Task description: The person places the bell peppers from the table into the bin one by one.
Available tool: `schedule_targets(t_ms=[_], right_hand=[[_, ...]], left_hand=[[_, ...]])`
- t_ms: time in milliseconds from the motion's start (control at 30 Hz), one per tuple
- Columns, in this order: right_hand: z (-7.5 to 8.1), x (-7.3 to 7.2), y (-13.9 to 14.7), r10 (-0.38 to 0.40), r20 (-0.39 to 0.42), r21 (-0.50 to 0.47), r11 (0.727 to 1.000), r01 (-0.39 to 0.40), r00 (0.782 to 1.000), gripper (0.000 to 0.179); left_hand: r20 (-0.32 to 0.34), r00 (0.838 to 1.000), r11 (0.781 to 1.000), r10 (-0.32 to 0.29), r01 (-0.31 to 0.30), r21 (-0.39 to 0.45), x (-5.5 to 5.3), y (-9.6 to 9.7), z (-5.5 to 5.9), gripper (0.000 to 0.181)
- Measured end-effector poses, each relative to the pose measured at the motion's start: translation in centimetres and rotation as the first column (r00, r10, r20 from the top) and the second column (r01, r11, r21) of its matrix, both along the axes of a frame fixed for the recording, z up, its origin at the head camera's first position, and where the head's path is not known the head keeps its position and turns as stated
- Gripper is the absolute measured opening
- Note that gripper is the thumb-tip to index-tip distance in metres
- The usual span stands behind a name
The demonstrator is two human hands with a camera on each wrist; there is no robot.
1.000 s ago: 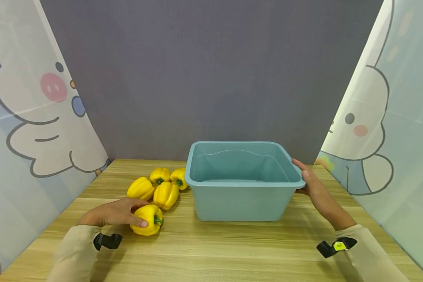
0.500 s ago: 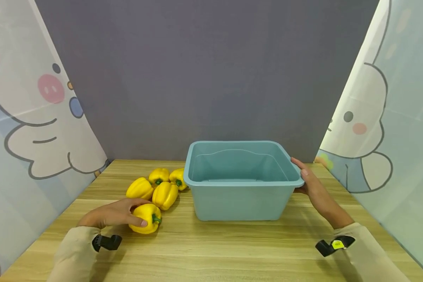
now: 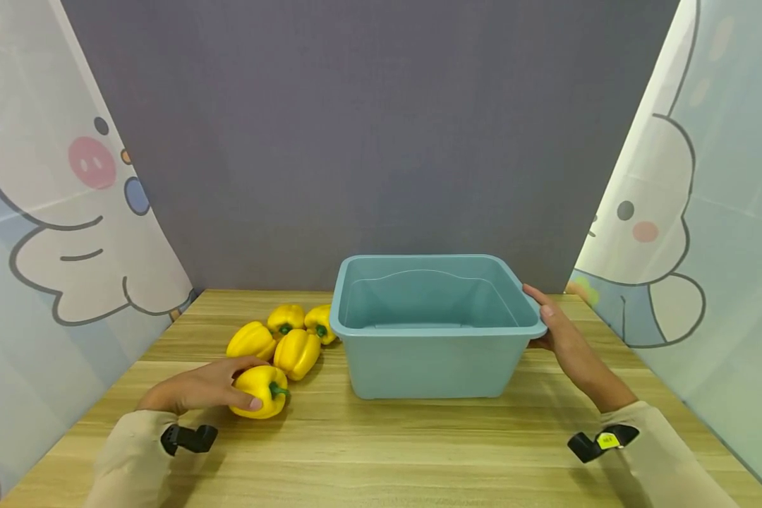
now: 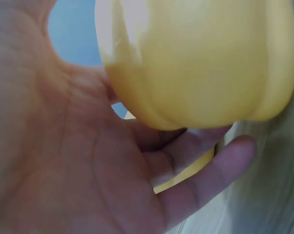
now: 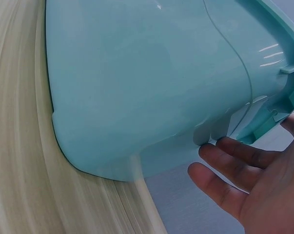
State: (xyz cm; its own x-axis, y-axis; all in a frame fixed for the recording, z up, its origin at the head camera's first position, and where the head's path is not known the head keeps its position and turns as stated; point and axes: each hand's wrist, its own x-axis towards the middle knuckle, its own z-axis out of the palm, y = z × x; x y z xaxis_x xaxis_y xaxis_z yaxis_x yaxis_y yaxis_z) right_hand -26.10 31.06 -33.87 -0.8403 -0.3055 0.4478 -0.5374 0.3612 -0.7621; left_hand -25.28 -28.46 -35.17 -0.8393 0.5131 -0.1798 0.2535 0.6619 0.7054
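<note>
In the head view my left hand grips a yellow bell pepper, thumb on the near side. Its green stem points to the right. The left wrist view shows the pepper close up, fingers reaching under and behind it. My right hand holds the right end rim of a blue-green plastic bin. Seen from the right wrist, fingertips meet the bin's outer wall below the rim; the thumb's contact is hidden there. The visible inside of the bin is bare.
Several more yellow bell peppers lie grouped left of the bin, behind the left hand. All stand on a wood-grain table. A grey panel rises at the back, with cartoon-printed curtains at both sides.
The held pepper has tipped slightly and shifted a little up and left in the left hand's grip. The right hand and the bin hold their places.
</note>
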Motion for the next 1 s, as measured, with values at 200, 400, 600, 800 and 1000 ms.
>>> schedule_targets(t_ms=[200, 400, 600, 800, 1000], right_hand=[[-0.03, 0.03, -0.04, -0.001, -0.003, 0.003, 1.000, 0.001, 1.000, 0.054], [-0.14, 0.05, -0.02, -0.001, -0.002, -0.004, 1.000, 0.001, 1.000, 0.054], [-0.13, 0.08, 0.02, 0.003, 0.014, -0.008, 1.000, -0.002, 1.000, 0.055], [0.15, -0.04, 0.03, 0.014, 0.028, -0.020, 1.000, -0.014, 1.000, 0.056], [0.27, -0.15, 0.19, 0.016, 0.040, -0.019, 1.000, -0.015, 0.999, 0.056]], left_hand=[[0.002, 0.999, 0.998, 0.048, -0.048, 0.045, -0.01, -0.20, 0.09, 0.081], [0.020, 0.999, 0.989, 0.038, -0.040, 0.141, -0.12, -0.20, 0.28, 0.060], [0.038, 0.996, 0.982, 0.082, -0.087, 0.169, -0.08, -0.36, 0.28, 0.063], [0.054, 0.998, 0.969, 0.036, -0.048, 0.244, -0.31, -0.33, 0.27, 0.046], [0.028, 0.999, 0.959, 0.040, -0.046, 0.279, -0.40, 0.51, 0.32, 0.040]])
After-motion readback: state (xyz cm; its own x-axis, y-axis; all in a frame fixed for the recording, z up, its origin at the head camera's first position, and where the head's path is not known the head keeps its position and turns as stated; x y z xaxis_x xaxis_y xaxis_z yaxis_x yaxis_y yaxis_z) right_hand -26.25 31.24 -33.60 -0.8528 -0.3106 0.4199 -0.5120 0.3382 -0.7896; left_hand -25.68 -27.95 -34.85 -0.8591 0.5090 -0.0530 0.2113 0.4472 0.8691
